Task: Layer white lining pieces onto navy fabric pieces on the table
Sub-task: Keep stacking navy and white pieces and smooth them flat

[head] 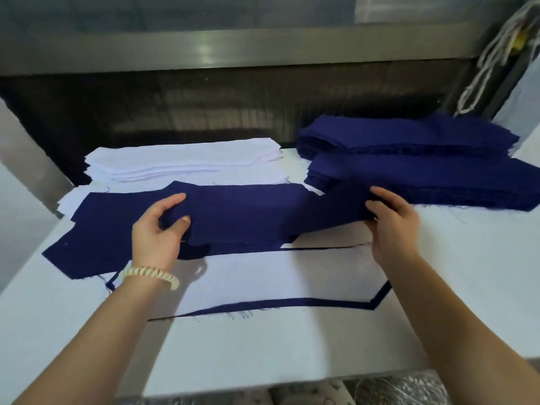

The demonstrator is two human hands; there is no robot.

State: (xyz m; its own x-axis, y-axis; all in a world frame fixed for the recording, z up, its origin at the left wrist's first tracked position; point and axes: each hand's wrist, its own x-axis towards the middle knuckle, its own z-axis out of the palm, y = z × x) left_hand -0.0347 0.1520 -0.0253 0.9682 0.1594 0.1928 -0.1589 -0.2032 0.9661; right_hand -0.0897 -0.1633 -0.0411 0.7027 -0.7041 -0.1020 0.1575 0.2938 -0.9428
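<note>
On the white table [263, 352], nearest the front edge, 1 white lining piece [277, 276] lies flat on a navy base piece [292, 303]. Only a thin dark border of the base shows along its near and right sides.

Just beyond it, both hands hold a long navy piece [248, 211] stretched between them, over the far edge of the layered pair. The left hand [157, 232], with a pale bracelet [150, 276] on the wrist, pinches a fold of the cloth between curled fingers and thumb. The right hand [391, 226] grips the other end, fingers curled over the top. I cannot tell whether 1 layer or more is held.

Farther back on the left sits a stack of white pieces [187, 162]. To the right, 2 stacks of navy pieces [423, 159] lie overlapping. Behind them runs a metal rail [204, 51], with pale cords [491, 54] hanging at the far right.
</note>
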